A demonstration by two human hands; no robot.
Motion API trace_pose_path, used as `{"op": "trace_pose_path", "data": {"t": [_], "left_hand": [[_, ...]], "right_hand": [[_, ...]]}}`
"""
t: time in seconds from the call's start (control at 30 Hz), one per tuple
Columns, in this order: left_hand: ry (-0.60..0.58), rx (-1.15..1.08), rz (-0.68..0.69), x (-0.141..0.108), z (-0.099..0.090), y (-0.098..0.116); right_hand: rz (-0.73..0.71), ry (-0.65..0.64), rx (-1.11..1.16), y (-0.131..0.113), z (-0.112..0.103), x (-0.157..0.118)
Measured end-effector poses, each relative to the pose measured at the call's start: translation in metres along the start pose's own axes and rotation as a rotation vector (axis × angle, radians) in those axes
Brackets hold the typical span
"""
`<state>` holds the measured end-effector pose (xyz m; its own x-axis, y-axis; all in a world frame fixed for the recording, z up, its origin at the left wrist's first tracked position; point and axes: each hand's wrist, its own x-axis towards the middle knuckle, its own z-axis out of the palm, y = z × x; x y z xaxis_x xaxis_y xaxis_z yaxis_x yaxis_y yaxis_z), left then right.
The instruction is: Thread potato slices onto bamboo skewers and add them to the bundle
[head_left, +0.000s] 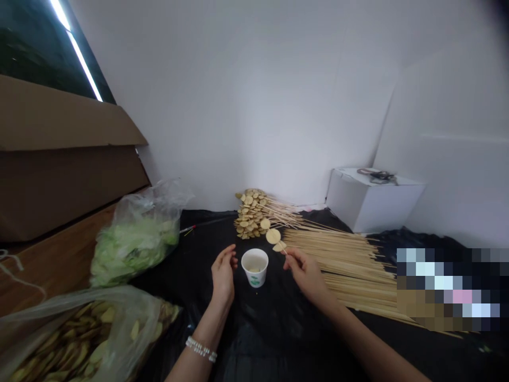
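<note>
Pinched between the thumb and fingers of the right hand [307, 271], just right of the frame's centre, is a thin wooden skewer [284, 252] carrying pale round slices, apparently potato. Three show along it: the upper slice [265, 224], the middle slice [273, 236] and the lower slice [279, 246], which is tilted close to the fingertips. The left hand [224, 273] is loosely released, fingers softly curled, with nothing visible in its grasp, just left of the paper cup [255, 278] near the centre. For neat work, the pinch is best kept light but firm beside the lowest slice, so that the stick does not roll; any push on a slice should follow the stick's line, since sideways pressure could split such thin pieces. Clearance from the cup's rim matters too, as a brush against it might tip it. The right forearm slants in from the lower right, palm turned inward; the left rises from the lower centre, a beaded bracelet [202, 349] at its wrist. Loaded skewers [251, 215] lie stacked above the cup, bare skewers [338, 257] spread to the right, and a plastic bag of slices [75, 345] fills the lower left.
</note>
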<state>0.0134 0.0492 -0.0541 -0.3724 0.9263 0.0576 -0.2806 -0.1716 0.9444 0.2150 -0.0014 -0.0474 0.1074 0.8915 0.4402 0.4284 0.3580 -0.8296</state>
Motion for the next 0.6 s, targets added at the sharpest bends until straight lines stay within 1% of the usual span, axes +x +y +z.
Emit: {"op": "trace_pose_path", "data": {"t": [0.1, 0.17, 0.2, 0.27, 0.33, 0.37, 0.43, 0.53, 0.6], "left_hand": [[0.039, 0.049, -0.033, 0.012, -0.01, -0.021], [0.032, 0.063, -0.025, 0.017, -0.014, -0.03], [0.027, 0.07, -0.022, 0.019, -0.016, -0.033], [0.021, 0.088, -0.03, 0.021, -0.018, -0.036], [0.019, 0.105, -0.055, 0.022, -0.019, -0.037], [0.014, 0.106, -0.067, 0.022, -0.019, -0.036], [0.008, 0.11, -0.078, 0.022, -0.018, -0.036], [0.004, 0.139, -0.079, 0.021, -0.016, -0.033], [0.013, 0.156, -0.093, 0.021, -0.016, -0.03]], "right_hand": [[0.021, -0.087, -0.016, 0.008, -0.011, 0.016], [-0.008, -0.147, -0.083, 0.009, -0.023, 0.034], [-0.033, -0.143, -0.125, 0.009, -0.029, 0.045], [-0.081, -0.074, -0.234, 0.01, -0.037, 0.073], [-0.098, -0.002, -0.331, 0.013, -0.037, 0.106], [-0.099, 0.017, -0.352, 0.014, -0.033, 0.123], [-0.108, 0.047, -0.378, 0.019, -0.017, 0.158], [-0.123, 0.055, -0.408, 0.024, 0.017, 0.202], [-0.139, 0.036, -0.412, 0.027, 0.039, 0.223]]}}
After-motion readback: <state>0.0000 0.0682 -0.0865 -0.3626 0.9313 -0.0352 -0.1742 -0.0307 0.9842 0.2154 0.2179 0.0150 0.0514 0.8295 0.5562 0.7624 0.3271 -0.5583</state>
